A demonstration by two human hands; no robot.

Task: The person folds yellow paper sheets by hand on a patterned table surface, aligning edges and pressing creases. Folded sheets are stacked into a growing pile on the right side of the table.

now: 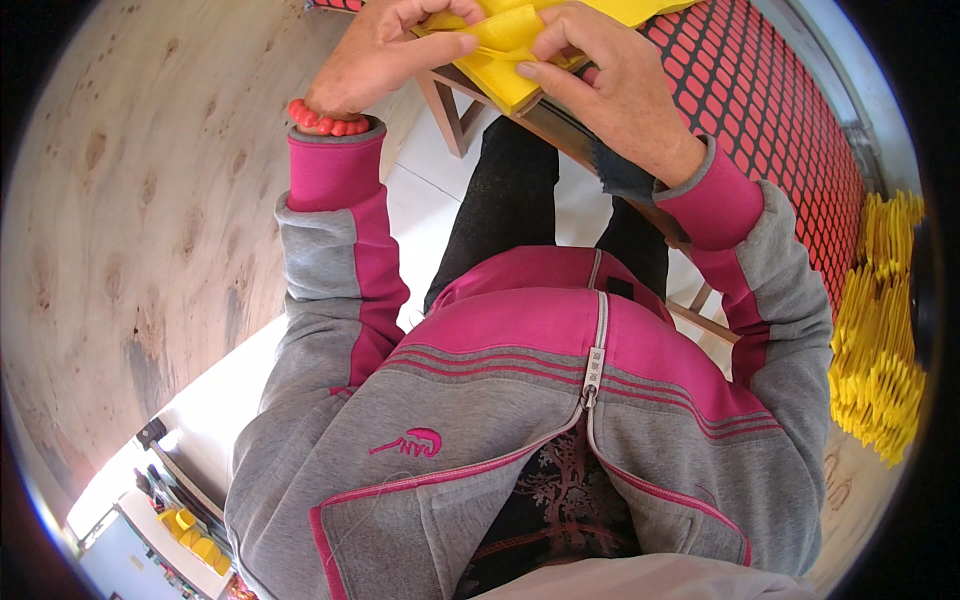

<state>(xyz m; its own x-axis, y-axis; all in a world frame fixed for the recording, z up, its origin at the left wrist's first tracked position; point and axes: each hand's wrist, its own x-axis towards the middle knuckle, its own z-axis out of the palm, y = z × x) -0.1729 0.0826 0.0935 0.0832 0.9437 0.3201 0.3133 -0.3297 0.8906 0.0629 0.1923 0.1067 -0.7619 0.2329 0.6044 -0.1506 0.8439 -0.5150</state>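
Note:
A folded yellow cloth piece lies at the top of the view, over more yellow cloth at the table's near edge. My left hand, with a red bead bracelet at its wrist, pinches the folded piece's left side between thumb and fingers. From the right, my right hand has its thumb and forefinger closed on the fold's right side. The fingertips of both hands are close together. Part of the left fingers is cut off by the upper edge.
A red cloth with a black grid pattern covers the surface at the right. Thick bunches of yellow pieces stand at the far right. A pale wooden board fills the left. Wooden legs stand under the table's edge, near my knees.

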